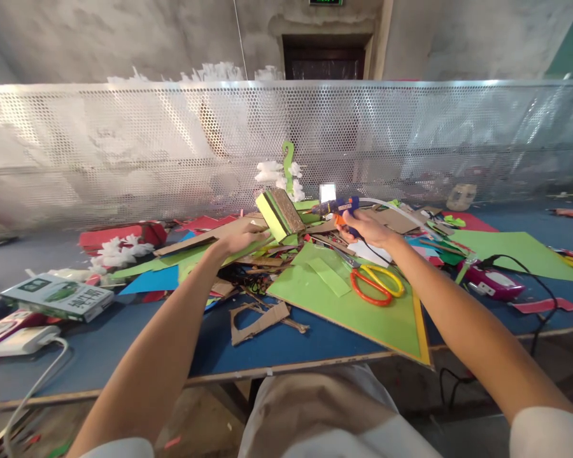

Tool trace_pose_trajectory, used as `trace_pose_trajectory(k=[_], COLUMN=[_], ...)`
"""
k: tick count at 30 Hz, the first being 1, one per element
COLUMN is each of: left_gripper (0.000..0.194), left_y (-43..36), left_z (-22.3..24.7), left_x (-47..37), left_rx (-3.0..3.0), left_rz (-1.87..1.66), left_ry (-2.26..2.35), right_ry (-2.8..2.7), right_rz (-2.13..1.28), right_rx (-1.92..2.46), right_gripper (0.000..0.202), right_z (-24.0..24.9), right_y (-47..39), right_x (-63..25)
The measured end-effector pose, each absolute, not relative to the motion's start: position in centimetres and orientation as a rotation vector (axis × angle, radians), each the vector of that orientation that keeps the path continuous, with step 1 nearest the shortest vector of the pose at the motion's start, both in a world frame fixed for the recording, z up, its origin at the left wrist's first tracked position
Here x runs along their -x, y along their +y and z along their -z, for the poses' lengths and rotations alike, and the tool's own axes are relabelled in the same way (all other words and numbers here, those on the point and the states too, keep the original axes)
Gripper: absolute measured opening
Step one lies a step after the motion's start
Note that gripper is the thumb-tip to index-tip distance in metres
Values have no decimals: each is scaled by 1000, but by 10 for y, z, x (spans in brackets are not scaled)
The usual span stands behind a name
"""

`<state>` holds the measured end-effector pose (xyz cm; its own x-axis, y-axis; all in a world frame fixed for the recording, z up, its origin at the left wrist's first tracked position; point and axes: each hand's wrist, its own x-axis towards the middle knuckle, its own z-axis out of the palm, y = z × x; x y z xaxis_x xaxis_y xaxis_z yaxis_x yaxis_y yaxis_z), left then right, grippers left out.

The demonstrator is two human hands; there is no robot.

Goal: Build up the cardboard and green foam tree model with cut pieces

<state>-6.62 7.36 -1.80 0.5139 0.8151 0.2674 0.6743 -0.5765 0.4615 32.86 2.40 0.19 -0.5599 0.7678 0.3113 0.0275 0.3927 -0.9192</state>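
Observation:
My right hand (365, 228) is wrapped round a blue glue gun (346, 205) with an orange trigger. Its nozzle points left, toward a tilted box-like cardboard piece (281, 216) with yellow-green paper sides and a brown face. My left hand (243, 240) is closed at the lower left of this piece and appears to grip it; the fingertips are partly hidden. Below my right hand, scissors (377, 283) with one orange and one yellow handle loop lie on a large green sheet (310, 299). A narrow green strip (329, 277) rests beside them.
Cardboard and coloured paper scraps (258, 321) cover the blue table (315, 343). A perforated metal screen (172, 140) stands behind. At left are a printed box (57, 296) and a white plug adapter (23, 341); at right, a magenta power strip (494, 282) with a black cord.

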Motion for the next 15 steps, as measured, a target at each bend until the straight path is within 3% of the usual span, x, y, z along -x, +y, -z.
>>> trace_pose_trajectory(k=[9, 15], left_gripper=[53, 53], left_y=[64, 61], left_z=[9, 8], left_x=[62, 59], left_rx=[-2428, -2509], left_rz=[-724, -652], left_ry=[1308, 1231], right_ry=[-1765, -2168], right_rz=[-945, -81], right_rx=[1030, 1466], right_gripper=[31, 22], right_z=[-4, 1], right_y=[40, 56], right_x=[-342, -360])
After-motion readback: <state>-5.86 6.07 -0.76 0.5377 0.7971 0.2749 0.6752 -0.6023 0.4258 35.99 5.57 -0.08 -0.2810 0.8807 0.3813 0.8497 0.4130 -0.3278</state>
